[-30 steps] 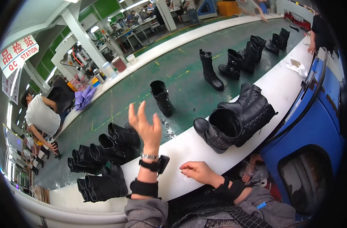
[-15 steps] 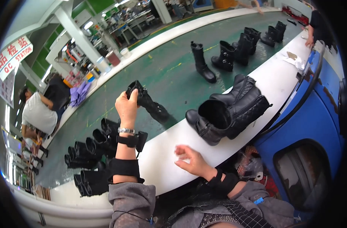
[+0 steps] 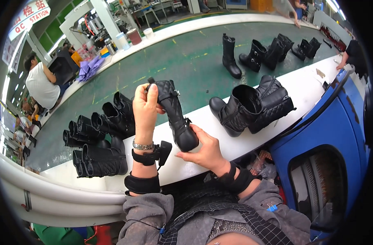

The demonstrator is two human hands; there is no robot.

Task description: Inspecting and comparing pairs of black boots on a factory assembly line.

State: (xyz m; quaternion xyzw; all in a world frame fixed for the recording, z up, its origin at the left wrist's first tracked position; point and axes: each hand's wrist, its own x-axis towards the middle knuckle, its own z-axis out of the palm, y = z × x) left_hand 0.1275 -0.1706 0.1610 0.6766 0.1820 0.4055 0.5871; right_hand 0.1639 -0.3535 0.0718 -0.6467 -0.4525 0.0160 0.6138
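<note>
From where I stand, the quilted black boot [image 3: 175,112] is off any surface, held up over the seam between the green belt [image 3: 194,79] and the near white ledge [image 3: 235,149]. It tilts, its shaft top toward the far left and its toe toward the near right. The left hand [image 3: 144,110] pinches the rim of the shaft between thumb and fingers; the right hand [image 3: 207,152] cups the toe end, fingers along the foot's right side and thumb under the tip.

I would judge the work on this boot to be midway: it is picked up and in both hands, but not yet set down. What else is finished I cannot tell, since nothing marks one boot as handled and another as waiting. To the right, a cluster of boots [image 3: 245,108] sits on the ledge; to the left, a pair of boots [image 3: 100,160] lies on its side there. On the belt, one row of boots [image 3: 113,116] stands left, another group of boots [image 3: 256,56] stands far right, all untouched by these hands.
</note>
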